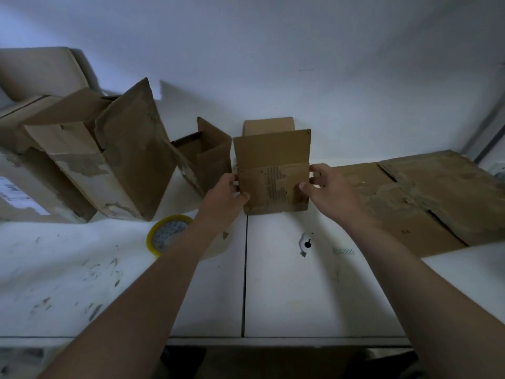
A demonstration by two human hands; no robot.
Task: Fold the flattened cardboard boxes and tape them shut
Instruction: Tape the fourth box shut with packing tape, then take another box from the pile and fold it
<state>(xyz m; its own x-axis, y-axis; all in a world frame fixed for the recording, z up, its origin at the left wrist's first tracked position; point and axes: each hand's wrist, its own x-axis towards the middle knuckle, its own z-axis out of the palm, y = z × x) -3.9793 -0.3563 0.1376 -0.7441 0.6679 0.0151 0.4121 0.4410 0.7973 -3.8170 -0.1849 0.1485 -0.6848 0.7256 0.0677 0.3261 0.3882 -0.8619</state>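
Left forearm point(153, 283), nearest, half hides a tape roll point(166, 235). Left hand point(225, 194) and right hand point(329, 187) hold the small box point(273, 170) between them on the desk point(287, 291), fingers point(318, 169) curled on its sides.

Bare white table point(287, 291) lies open in front of the small cardboard box point(273, 170), but an open box point(211, 154) stands just beside its left side with larger boxes point(123, 160) crowding beyond, flattened cardboard point(418, 198) covers the right, a tape roll point(167, 236) sits front-left, and the wall point(273, 64) closes the back.
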